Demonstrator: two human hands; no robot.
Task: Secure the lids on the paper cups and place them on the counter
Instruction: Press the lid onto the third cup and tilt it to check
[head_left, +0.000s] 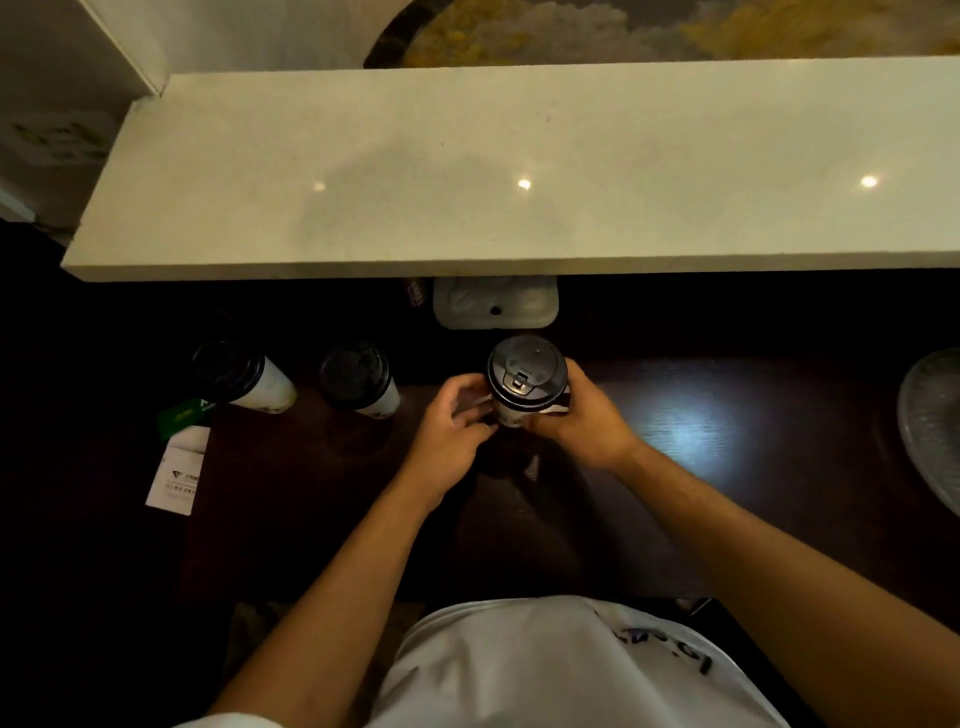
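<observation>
The lower body of the held cup (511, 413) is covered by the fingers (470, 410) of both hands; the glass dish (932, 431) is cut by the right edge; print on the white card (174, 478) is unreadable.

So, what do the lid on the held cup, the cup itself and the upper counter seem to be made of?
The lid looks like dark moulded plastic, slightly glossy, with a raised sip tab. The held cup seems to be white printed paper, mostly hidden by the left hand and right hand. The upper counter looks like pale polished stone or a composite: it mirrors ceiling lights.
</observation>
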